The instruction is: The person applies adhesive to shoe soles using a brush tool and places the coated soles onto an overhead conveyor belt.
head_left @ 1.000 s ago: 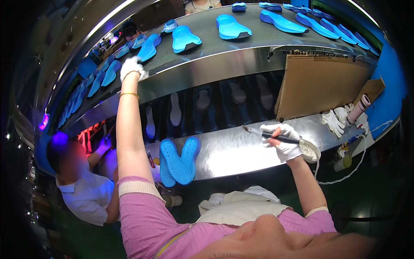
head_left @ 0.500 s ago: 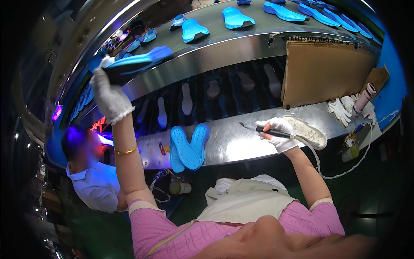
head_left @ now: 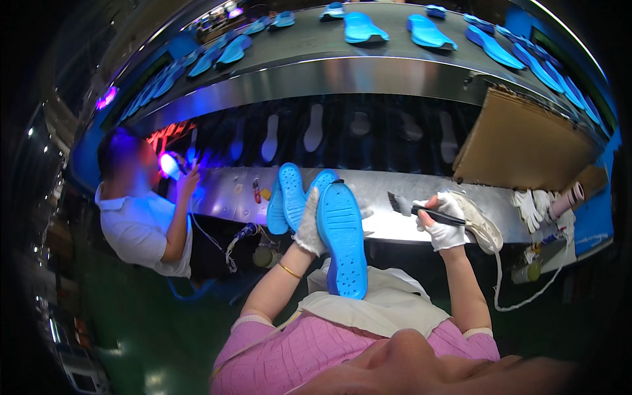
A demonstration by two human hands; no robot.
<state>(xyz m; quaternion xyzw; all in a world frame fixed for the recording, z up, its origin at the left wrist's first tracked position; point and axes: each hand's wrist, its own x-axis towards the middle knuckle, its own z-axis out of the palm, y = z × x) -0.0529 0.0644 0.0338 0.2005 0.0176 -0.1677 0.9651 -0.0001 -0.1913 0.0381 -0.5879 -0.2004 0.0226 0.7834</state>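
We held a blue shoe sole [head_left: 343,240] upright in front of our lap, its studded underside facing us and its lower end down over the pale apron [head_left: 382,306]. Our left hand [head_left: 308,224], in a white glove, gripped the sole along its left edge with the fingers clamped on it. Just behind it, two more blue soles [head_left: 288,197] lay together on the shiny metal counter [head_left: 401,224], leaning against one another. Our right hand [head_left: 442,220], also gloved in white, was closed around the dark handle of a brush [head_left: 411,207], the bristles pointing left toward the held sole but apart from it. Under and beside that hand sat what looked like a pale shoe upper [head_left: 484,227], though the view was too bent there for us to be sure. Farther right on the counter lay a bundle of white gloves [head_left: 530,204] and a pinkish roll [head_left: 566,197], with a sheet of brown cardboard [head_left: 526,141] propped above them. Above the counter a curved conveyor belt [head_left: 316,49] carried a row of blue soles. To our left another person in a white shirt [head_left: 141,227] sat near a blue-violet lamp [head_left: 170,164].
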